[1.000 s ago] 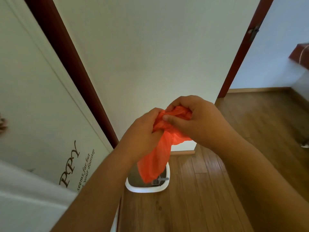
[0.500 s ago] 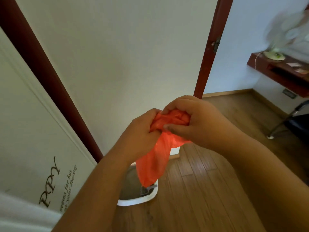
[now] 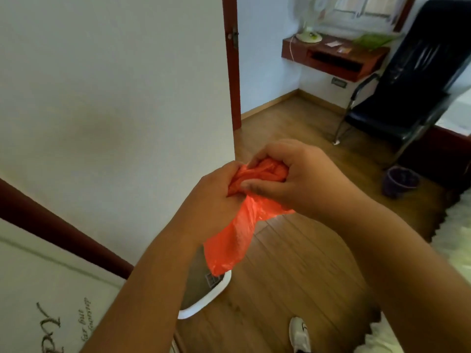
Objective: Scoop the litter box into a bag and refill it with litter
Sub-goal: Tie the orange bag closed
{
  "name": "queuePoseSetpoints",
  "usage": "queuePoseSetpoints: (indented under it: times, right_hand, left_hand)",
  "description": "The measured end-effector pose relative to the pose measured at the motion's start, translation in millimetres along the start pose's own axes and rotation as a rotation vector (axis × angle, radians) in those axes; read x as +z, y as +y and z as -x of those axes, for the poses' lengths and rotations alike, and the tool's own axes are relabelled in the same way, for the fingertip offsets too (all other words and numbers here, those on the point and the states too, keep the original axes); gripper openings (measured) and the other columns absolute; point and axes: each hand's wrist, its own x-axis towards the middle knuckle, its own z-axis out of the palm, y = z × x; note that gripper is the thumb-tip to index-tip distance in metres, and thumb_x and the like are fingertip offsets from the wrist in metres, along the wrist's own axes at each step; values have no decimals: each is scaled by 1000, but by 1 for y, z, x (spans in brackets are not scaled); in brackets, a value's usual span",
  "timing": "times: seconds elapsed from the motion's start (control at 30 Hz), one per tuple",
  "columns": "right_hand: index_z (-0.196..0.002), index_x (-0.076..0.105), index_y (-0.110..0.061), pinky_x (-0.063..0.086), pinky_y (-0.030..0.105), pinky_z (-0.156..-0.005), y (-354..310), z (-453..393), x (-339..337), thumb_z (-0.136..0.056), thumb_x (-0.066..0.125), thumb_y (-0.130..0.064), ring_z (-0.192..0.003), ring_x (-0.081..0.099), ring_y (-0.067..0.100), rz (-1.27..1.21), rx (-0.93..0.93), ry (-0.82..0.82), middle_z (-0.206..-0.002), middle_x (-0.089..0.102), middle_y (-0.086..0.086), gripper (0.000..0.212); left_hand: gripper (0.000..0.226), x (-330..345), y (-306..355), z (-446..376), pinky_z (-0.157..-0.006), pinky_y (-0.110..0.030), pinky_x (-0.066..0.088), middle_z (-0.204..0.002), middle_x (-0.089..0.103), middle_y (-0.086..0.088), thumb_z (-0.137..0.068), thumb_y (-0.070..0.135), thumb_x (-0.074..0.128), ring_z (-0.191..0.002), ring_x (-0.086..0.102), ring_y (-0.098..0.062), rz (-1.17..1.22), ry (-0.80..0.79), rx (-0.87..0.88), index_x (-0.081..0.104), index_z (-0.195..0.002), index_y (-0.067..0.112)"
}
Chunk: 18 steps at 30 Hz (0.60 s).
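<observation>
Head view: the camera is swinging rightward compared with a second ago, so more of the far room is now showing, while both hands are keeping the same hold throughout. The left hand (image 3: 214, 197) is grasping the orange bag (image 3: 234, 235) at its bunched top, fingers curled into the plastic. The right hand (image 3: 288, 179) is likewise clenched on the gathered upper part, thumb pressing across the folds. The grip of each hand is therefore closed on the bag, which is still unopened; in judgement, scooping has not begun.

The bag is thin, crinkled, slightly translucent film, hanging in a limp tapering tail. Directly beneath it the litter box (image 3: 204, 304) is sitting on the wooden plank floor (image 3: 293, 276) against the wall: smooth white rounded rim, grey granular fill, with a dark slotted scoop (image 3: 212, 279) lying inside.
</observation>
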Motion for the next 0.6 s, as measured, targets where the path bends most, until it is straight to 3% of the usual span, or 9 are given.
queuePoseSetpoints:
  times: [0.3, 0.47, 0.53, 0.6]
  right_hand:
    - [-111, 64, -41, 50, 16, -78, 31, 34, -22, -79, 75, -57, -97, 55, -1, 27, 195, 50, -105, 56, -20, 38]
    - [-127, 53, -46, 50, 14, -79, 58, 48, -46, -78, 77, -56, -111, 50, 1, -23, 250, 51, -126, 44, -24, 56]
    - [-131, 51, -47, 51, 15, -84, 71, 51, -56, -80, 79, -50, -115, 48, 1, -35, 243, 46, -130, 42, -24, 58]
    - [-129, 56, -47, 52, 16, -87, 85, 53, -65, -82, 79, -45, -115, 49, 0, -25, 232, 57, -129, 43, -25, 52]
  left_hand:
    - [25, 42, 23, -31, -69, -15, 48, -96, 68, 15, -100, 40, 60, -82, 66, -3, 42, -190, 107, 56, -125, 38]
    - [18, 67, 47, -56, -62, -2, 46, -83, 65, 30, -99, 39, 63, -85, 60, 18, 81, -246, 208, 50, -107, 51]
    - [21, 75, 58, -68, -65, 2, 44, -84, 62, 38, -99, 37, 63, -87, 59, 19, 92, -270, 236, 49, -102, 53]
    - [19, 85, 68, -82, -66, 0, 44, -86, 64, 32, -100, 32, 63, -86, 63, 11, 95, -298, 265, 53, -98, 49]
